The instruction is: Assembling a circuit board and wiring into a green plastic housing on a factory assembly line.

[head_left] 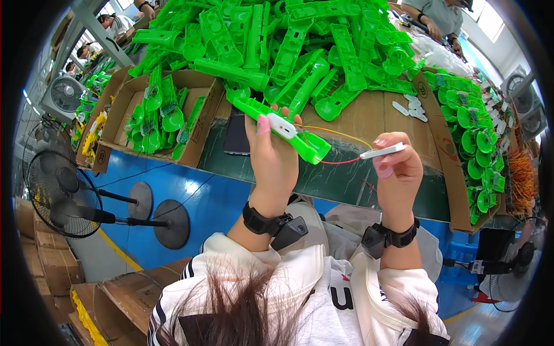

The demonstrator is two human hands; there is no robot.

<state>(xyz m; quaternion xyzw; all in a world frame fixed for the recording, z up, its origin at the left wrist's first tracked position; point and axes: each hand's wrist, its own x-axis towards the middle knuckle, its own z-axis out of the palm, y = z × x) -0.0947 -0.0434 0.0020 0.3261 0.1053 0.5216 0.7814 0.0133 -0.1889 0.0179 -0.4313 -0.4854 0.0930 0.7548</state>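
My left hand (pixel 274 153) is closed round a long green plastic housing (pixel 313 147), tilted down to the right. The thumb rests on a white oval plastic piece (pixel 282 125) set on that housing. In my right hand (pixel 398 167) a small flat white plastic piece (pixel 383 151) is pinched between thumb and fingers, apart from the housing. A red wire (pixel 340 162) and a yellow wire (pixel 340 131) stretch between the housing and the white piece. What the wire ends join to is too small to make out.
A heap of green housings (pixel 288 49) covers the table's far side. Cardboard boxes of green parts stand left (pixel 199 130) and right (pixel 441 124). Several white pieces (pixel 412 108) lie by the heap, and a dark flat device (pixel 236 134) beside my left hand. Floor fans (pixel 63 190) stand left.
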